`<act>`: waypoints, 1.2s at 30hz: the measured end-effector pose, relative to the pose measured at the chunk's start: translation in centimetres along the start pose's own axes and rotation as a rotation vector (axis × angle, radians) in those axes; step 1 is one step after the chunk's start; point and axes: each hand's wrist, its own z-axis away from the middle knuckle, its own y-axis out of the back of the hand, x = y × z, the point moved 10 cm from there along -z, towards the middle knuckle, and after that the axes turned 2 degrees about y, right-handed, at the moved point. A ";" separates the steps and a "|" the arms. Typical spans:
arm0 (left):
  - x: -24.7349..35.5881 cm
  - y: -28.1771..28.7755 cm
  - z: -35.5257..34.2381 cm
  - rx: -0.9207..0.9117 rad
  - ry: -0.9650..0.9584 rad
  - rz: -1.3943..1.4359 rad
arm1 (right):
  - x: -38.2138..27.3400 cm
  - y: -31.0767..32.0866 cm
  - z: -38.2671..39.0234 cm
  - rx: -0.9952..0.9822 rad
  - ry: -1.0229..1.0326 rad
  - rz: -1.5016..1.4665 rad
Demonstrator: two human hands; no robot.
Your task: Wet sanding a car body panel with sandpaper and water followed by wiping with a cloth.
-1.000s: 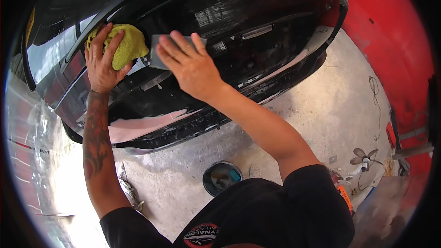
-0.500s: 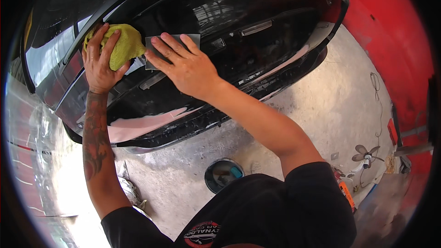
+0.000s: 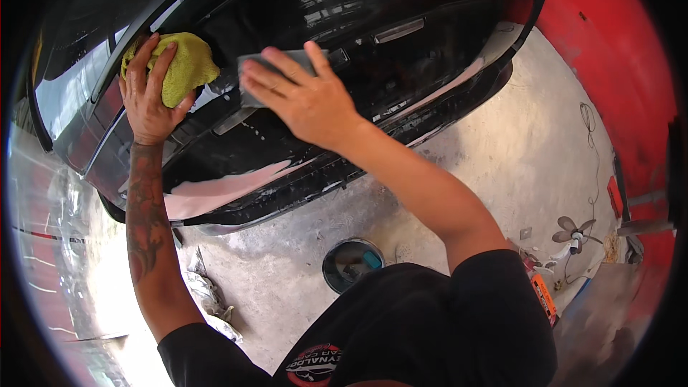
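In front of me is the glossy black rear panel of a car point(image 3: 287, 154), wet in places, with pale pinkish patches along its lower part. My left hand point(image 3: 149, 97) has its fingers curled over a bunched yellow-green cloth point(image 3: 188, 64), which rests against the panel at the left. To the right of it, my right hand point(image 3: 308, 97) lies flat with fingers spread on a grey sheet of sandpaper point(image 3: 251, 64). The hand and sheet are slightly blurred, and the palm covers part of the sheet.
A dark round bucket point(image 3: 328, 278) holding liquid and a teal block point(image 3: 372, 259) stands on the concrete floor below the car. Crumpled material point(image 3: 208, 294) lies at the lower left. At the right are a fan point(image 3: 574, 233), an orange box point(image 3: 543, 294) and a red wall point(image 3: 609, 50).
My right hand has slid to the right across the panel, taking the sandpaper with it. My left hand and the cloth have shifted slightly left in the view.
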 end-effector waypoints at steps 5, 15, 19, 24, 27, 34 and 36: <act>0.2 0.5 -0.4 0.010 -0.003 -0.050 | 11.4 4.8 5.0 0.054 -0.340 0.294; -0.1 0.4 0.1 0.015 -0.001 -0.048 | 2.9 0.7 1.8 -0.044 -0.055 0.080; 0.1 0.8 -0.4 0.016 0.021 -0.075 | 8.9 4.5 2.0 -0.028 -0.277 0.322; 0.4 -0.2 -0.8 0.008 0.017 -0.043 | -1.6 -0.7 -2.0 0.078 -0.016 -0.010; 0.0 0.1 0.3 -0.011 0.023 -0.025 | 0.2 -0.7 -2.0 0.019 0.083 0.028; 0.5 0.3 -0.8 0.020 0.018 -0.044 | 10.0 4.0 -2.5 0.133 -0.334 0.212; 0.5 0.1 -0.7 0.014 0.018 -0.048 | 2.8 0.9 -4.0 0.134 -0.113 0.068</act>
